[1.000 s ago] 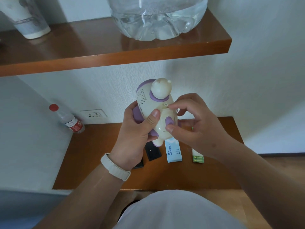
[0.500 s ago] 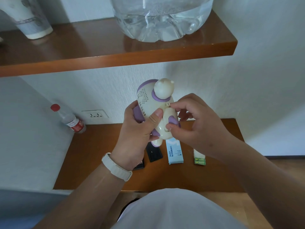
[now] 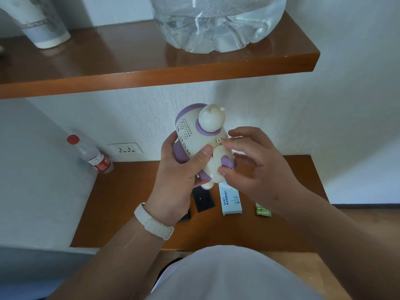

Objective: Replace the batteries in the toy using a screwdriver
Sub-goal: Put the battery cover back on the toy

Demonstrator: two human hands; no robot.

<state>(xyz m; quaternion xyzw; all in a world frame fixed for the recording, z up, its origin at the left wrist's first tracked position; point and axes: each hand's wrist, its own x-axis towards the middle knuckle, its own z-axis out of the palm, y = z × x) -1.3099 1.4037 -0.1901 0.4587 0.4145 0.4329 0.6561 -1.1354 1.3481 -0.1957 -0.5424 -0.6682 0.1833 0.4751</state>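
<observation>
Toy (image 3: 201, 139) gripped in left hand (image 3: 179, 180), right hand (image 3: 255, 169) pinching its cream panel, toy's far side hidden from view

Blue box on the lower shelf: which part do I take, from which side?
Probably its two long sides near the front end, from above: the box lies flat, long axis toward you, its far end hidden behind the toy.

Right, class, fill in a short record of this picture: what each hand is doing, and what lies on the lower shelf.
toy: cream and purple, held up above the lower shelf
left hand: grips the toy's left side
right hand: index finger and thumb pinch the toy's right side
on the lower shelf: blue box, green battery pack, black flat object, water bottle
tools in hand: none
</observation>
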